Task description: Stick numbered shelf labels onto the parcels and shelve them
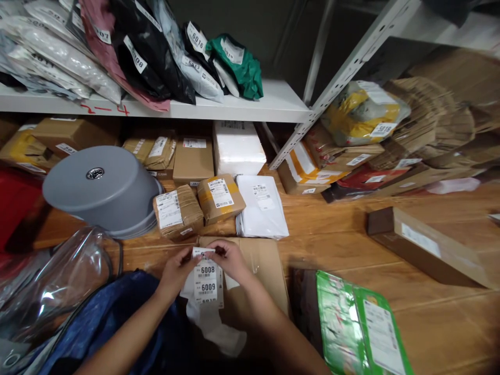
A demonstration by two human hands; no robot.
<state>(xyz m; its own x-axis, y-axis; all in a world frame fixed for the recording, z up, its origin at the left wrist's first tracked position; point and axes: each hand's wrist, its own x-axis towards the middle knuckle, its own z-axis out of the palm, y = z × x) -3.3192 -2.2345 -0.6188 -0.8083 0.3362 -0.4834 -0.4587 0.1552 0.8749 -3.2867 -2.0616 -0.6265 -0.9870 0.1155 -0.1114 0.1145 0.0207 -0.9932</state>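
Note:
My left hand (176, 268) and my right hand (231, 260) are close together, fingers pinched at the top end of a strip of number labels (205, 287). The labels 6008 and 6009 are readable, with part of 6010 below them. Its white backing paper (222, 330) trails down in a curl. Directly beneath my hands stands a large cardboard box (271, 268). Just beyond it are a brown parcel (191, 208) and a yellow-taped parcel (234, 195), with a flat white package (269, 224) at their right.
A grey tub (97, 187) sits upside down at the left, above a blue bag (128, 307). A green parcel (339, 317) and a long brown box (449, 255) lie at the right. Bagged parcels fill the white shelf (242, 110); its metal post (344, 62) slants at the right.

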